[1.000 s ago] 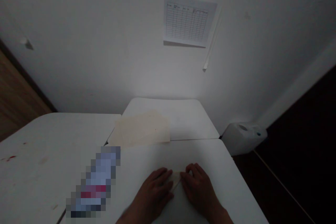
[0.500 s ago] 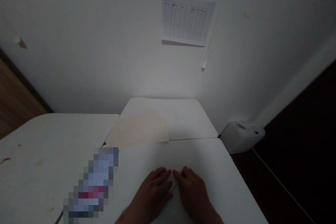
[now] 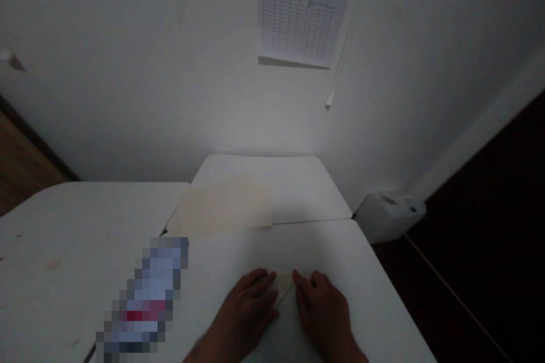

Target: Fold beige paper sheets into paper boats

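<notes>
A small piece of folded beige paper [image 3: 284,282] lies flat on the white table, with a slanting edge showing between my hands. My left hand [image 3: 248,309] rests on its left part, fingers stretched out and a little apart, covering some of it. At its upper right corner the index finger of my right hand [image 3: 321,309] presses down, while the other fingers are bent beside it. Neither hand grips the paper between its fingers.
Larger beige sheets [image 3: 225,207] lie further back across a table seam. To the left is a blurred-out oblong object [image 3: 147,295]. A printed table sheet [image 3: 298,22] hangs on the wall, and a white box [image 3: 389,215] stands beyond the right table edge.
My right hand has slid to the right, away from the left hand, so more of the folded paper shows between them. My left hand stays nearly in place. The view has shifted slightly.
</notes>
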Action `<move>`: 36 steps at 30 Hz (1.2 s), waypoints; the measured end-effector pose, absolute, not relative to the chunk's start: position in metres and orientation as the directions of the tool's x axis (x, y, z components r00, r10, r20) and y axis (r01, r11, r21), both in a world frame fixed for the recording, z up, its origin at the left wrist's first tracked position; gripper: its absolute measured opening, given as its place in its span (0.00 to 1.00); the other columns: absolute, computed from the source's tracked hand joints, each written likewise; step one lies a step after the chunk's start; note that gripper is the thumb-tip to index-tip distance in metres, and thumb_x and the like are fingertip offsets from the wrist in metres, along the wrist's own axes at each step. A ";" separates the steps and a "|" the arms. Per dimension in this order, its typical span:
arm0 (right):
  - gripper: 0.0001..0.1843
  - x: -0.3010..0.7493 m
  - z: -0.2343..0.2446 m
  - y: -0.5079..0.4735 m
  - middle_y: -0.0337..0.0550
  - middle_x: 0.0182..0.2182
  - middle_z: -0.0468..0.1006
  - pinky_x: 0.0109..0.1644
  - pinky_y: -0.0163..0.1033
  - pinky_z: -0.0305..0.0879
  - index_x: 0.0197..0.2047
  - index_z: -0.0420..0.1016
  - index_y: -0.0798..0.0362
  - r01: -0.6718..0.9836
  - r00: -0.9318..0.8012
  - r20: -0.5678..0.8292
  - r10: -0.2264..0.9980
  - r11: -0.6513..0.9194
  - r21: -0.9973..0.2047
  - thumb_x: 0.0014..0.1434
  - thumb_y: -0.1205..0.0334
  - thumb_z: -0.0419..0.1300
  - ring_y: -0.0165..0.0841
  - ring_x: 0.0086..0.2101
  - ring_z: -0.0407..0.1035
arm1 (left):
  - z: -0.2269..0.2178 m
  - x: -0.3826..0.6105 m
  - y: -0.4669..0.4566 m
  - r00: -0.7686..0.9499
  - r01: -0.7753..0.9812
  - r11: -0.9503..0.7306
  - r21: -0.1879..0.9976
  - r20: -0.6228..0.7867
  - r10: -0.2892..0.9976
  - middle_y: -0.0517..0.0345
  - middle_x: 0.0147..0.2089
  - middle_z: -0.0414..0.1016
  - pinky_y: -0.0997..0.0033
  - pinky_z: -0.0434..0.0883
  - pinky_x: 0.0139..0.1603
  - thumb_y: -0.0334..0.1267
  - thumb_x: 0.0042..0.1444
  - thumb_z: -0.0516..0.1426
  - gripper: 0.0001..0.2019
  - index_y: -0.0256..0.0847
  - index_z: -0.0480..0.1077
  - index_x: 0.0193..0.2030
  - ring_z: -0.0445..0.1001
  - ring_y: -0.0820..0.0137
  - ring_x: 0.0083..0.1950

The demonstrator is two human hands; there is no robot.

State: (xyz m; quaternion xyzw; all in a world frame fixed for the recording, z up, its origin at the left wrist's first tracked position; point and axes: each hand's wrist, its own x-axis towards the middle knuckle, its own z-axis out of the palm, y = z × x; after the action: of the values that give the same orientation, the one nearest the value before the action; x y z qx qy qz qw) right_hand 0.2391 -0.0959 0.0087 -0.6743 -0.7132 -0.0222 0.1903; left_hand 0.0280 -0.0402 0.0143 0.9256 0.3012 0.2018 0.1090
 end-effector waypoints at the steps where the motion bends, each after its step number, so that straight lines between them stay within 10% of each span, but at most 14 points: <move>1: 0.20 0.242 0.008 -0.097 0.44 0.32 0.71 0.35 0.38 0.59 0.55 0.70 0.42 0.971 -0.018 0.308 0.951 0.090 -0.221 0.60 0.67 0.57 0.37 0.33 0.67 | 0.015 0.028 -0.040 0.736 0.515 -0.793 0.325 0.306 0.604 0.54 0.61 0.70 0.49 0.72 0.56 0.35 0.58 0.59 0.12 0.47 0.74 0.49 0.68 0.54 0.61; 16: 0.08 0.239 0.016 -0.078 0.42 0.33 0.72 0.41 0.37 0.61 0.40 0.75 0.48 0.885 -0.104 0.327 0.939 0.237 -0.401 0.65 0.66 0.54 0.34 0.36 0.67 | 0.017 0.027 -0.042 0.738 0.509 -0.803 0.309 0.323 0.592 0.54 0.62 0.69 0.49 0.71 0.57 0.34 0.61 0.55 0.13 0.48 0.72 0.51 0.67 0.55 0.61; 36: 0.18 0.222 0.046 -0.077 0.42 0.41 0.74 0.48 0.39 0.61 0.51 0.74 0.42 0.885 -0.157 0.076 0.985 0.174 -0.431 0.58 0.50 0.61 0.37 0.43 0.67 | 0.010 0.030 -0.044 0.678 0.503 -0.793 0.343 0.413 0.608 0.51 0.55 0.74 0.55 0.75 0.55 0.22 0.57 0.52 0.17 0.41 0.71 0.49 0.67 0.58 0.59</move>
State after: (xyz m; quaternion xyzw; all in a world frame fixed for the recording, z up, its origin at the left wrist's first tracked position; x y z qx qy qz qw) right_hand 0.2215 -0.0772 0.0463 -0.6260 -0.7468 0.1446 0.1718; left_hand 0.0297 -0.0441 0.0096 0.9102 0.3052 0.2609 0.1011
